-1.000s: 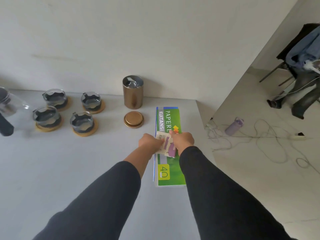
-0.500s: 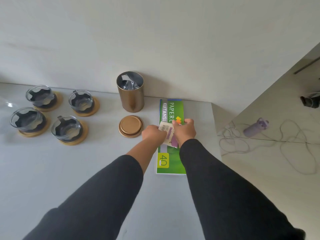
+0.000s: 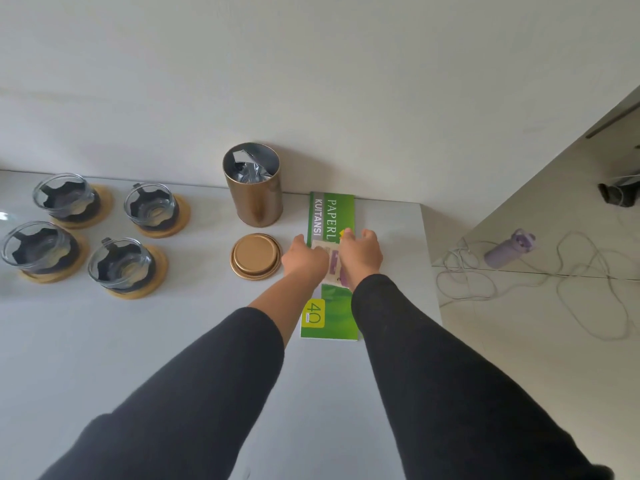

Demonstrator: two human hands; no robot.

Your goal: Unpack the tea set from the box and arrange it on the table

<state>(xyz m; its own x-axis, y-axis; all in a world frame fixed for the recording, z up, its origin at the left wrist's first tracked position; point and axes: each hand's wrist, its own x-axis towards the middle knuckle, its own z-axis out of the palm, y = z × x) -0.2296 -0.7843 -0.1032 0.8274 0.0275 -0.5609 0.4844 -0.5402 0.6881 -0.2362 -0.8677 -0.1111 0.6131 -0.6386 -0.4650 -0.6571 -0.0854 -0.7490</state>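
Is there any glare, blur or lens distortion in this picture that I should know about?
Head view: soft, even light, with a faint shadow of the canister on the wall; a small glint at the left edge; wide-angle stretch makes the sleeves loom large; slight blur on the left hand, right hand and the packet they hold.

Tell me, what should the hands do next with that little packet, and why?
Probably tear the small packet open. Both the left hand and the right hand pinch it over the green booklet, and the gold tin stands open with its lid off, so unpacking seems under way.
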